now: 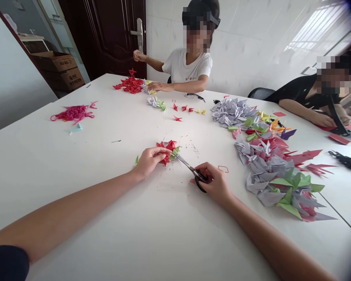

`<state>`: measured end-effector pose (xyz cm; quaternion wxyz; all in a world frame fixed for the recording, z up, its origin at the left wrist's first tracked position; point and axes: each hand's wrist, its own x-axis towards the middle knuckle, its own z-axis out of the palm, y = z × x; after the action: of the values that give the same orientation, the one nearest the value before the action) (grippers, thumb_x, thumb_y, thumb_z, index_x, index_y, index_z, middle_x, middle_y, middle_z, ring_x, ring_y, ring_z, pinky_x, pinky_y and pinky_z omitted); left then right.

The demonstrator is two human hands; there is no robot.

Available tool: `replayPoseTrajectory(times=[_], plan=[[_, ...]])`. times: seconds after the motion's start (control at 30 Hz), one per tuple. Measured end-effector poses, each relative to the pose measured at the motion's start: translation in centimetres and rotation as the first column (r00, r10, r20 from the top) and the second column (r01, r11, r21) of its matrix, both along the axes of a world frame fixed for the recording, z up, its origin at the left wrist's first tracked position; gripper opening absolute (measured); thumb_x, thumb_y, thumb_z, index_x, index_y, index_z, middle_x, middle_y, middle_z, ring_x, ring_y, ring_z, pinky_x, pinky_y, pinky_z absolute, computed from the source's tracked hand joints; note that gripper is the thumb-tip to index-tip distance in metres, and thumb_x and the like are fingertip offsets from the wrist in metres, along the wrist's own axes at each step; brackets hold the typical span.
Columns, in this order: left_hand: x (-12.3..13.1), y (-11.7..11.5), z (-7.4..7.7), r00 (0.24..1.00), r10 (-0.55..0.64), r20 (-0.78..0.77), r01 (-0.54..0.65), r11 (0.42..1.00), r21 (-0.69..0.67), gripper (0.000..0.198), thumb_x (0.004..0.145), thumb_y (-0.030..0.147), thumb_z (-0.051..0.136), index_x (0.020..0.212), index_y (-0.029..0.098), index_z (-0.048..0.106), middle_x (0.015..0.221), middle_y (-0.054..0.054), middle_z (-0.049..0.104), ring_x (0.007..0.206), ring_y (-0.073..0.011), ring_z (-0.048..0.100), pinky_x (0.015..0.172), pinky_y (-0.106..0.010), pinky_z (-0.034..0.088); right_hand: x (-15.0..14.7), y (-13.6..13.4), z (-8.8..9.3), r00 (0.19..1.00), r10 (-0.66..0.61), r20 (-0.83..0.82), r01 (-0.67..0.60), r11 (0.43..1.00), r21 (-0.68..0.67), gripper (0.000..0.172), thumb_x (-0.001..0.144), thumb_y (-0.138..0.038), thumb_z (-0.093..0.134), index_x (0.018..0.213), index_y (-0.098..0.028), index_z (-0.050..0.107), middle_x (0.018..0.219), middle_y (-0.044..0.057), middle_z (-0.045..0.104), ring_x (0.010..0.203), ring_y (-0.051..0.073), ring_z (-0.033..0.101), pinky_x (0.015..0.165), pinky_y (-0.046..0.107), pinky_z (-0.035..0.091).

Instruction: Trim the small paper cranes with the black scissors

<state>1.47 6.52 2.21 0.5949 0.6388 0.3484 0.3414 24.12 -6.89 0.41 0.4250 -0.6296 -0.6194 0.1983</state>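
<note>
**Left hand (149, 162) clamped down on a red-and-green paper bunch (166, 152), scissors (190, 168) right up against it!**
There it sat, one spiky cluster of folded red paper with green points, on the white table (76, 203) just ahead of the person, the left fingers pressed together over it. The right hand (214, 181) closed around the black finger loops of that single pair, and the steel blades reached the green edge. Dark paper specks (190, 147) peppered the tabletop nearby! Further up lay four small red folded pieces (184, 107), then two big heaps of lilac, red and green folded paper (266, 169) off to the right, with two seated co-workers (187, 66) at the table, one across, one right.
</note>
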Motion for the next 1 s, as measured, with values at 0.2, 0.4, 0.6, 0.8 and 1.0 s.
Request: replayPoseTrajectory(times=[0.2,0.4,0.6,0.8,1.0], plan=[[0.1,-0.4,0.0,0.997,-0.067,0.040,0.067,0.998,-0.018,0.038,0.074,0.031,0.078,0.108,0.014,0.074,0.099,-0.011,0.075,0.091,-0.0227,0.069,0.087,-0.040,0.055,0.2,-0.1,0.1,0.994,-0.041,0.098,0.032,0.995,0.089,0.021,0.070,-0.028,0.076,0.089,-0.023,0.070,0.068,-0.003,0.058,0.056,0.011,0.043,0.052,0.023,0.037],[0.1,-0.5,0.5,0.989,-0.092,0.118,0.105,0.988,-0.109,0.053,0.062,0.024,0.087,0.112,0.014,0.073,0.096,-0.010,0.075,0.094,-0.0237,0.069,0.086,-0.042,0.057,1.0,0.0,0.2,0.989,-0.051,0.141,0.038,0.995,0.091,0.022,0.072,-0.034,0.076,0.088,-0.022,0.069,0.069,-0.001,0.061,0.056,0.011,0.044,0.051,0.024,0.039],[0.2,-0.2,0.0,0.989,-0.060,0.134,0.069,0.996,-0.064,0.043,0.061,0.026,0.088,0.101,0.015,0.077,0.103,-0.011,0.076,0.091,-0.0220,0.070,0.093,-0.045,0.056,1.6,0.0,-0.1,0.982,-0.012,0.186,-0.017,0.989,0.150,0.024,0.074,-0.038,0.076,0.091,-0.023,0.069,0.073,0.000,0.061,0.056,0.011,0.044,0.053,0.025,0.040],[0.4,0.3,-0.9,0.986,-0.057,0.157,0.052,0.998,0.036,0.042,0.066,0.026,0.084,0.106,0.015,0.076,0.113,-0.012,0.075,0.108,-0.0258,0.069,0.102,-0.045,0.052,1.5,-0.4,-0.4,0.962,0.019,0.271,-0.076,0.977,0.199,0.022,0.075,-0.037,0.075,0.092,-0.024,0.071,0.072,0.000,0.063,0.058,0.012,0.050,0.057,0.026,0.043],[0.5,0.1,-0.8,0.993,-0.054,0.101,0.045,0.994,0.097,0.033,0.074,0.023,0.076,0.106,0.015,0.076,0.105,-0.009,0.077,0.105,-0.0241,0.070,0.103,-0.045,0.051,1.5,-0.4,-0.6,0.955,0.018,0.298,-0.085,0.973,0.213,0.021,0.076,-0.037,0.075,0.091,-0.022,0.072,0.074,0.001,0.066,0.061,0.013,0.054,0.060,0.026,0.045]])
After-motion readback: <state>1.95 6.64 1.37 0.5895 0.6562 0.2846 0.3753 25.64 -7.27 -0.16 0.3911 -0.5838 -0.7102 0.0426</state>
